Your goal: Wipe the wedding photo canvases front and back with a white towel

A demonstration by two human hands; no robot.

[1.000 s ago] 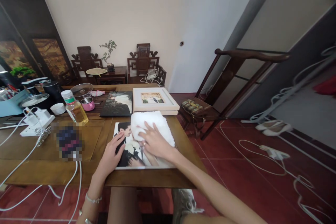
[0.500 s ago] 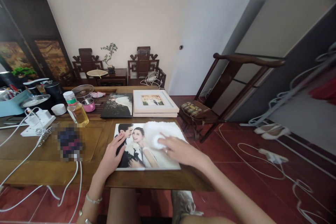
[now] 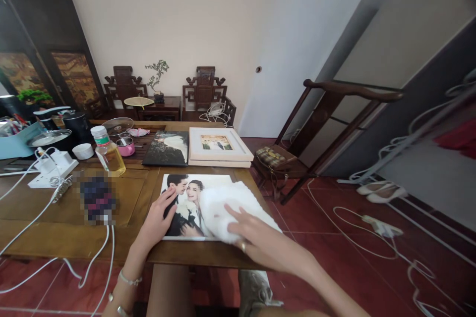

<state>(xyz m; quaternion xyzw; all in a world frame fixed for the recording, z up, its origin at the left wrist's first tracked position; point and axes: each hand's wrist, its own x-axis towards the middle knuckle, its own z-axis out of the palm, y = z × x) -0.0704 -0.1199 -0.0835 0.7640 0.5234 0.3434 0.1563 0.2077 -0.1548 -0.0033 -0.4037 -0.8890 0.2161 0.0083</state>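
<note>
Down toward the table's [image 3: 201, 254] near right corner, the white cloth [image 3: 247, 194] has slid, carried by the right hand [image 3: 260, 237]. From my remote seat I see that hand pressing on it, index finger stretched out, the others partly bent; whether they pinch cloth, I cannot tell. The left hand [image 3: 160, 212] lies flat and gripping nothing, thumb apart, on the left side of the photo panel [image 3: 186, 208], near the table's front edge. I'd worry that a hard sideways drag, with the left hand resting too lightly, could skid the panel off that edge, or that grit under the cloth could scratch it. Compared with half a second ago, more of the panel's top edge shows, its lower right is covered, and the left hand hasn't shifted.
</note>
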